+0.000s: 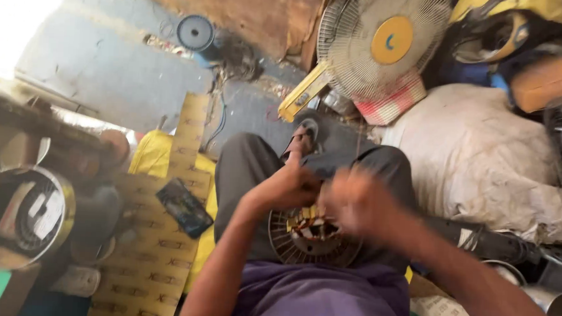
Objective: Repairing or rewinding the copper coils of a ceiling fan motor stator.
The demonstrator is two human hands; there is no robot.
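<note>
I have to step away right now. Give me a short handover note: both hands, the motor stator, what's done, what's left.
Left hand: closed at the top edge of the stator; whether it grips anything is hidden.
Right hand: motion-blurred beside it, grip unreadable.
Stator: on the lap, ribbed ring with copper windings inside.
Done: windings sit in the core.
Left: hands are at the windings; extent unclear.
Nearby: fan ahead, phone on cardboard at left.

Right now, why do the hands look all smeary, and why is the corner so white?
In the head view, the right hand is smeared by motion blur, the left hand less so; the round motor winding under them stays fairly sharp; top-left daylight is blown out white.
</note>
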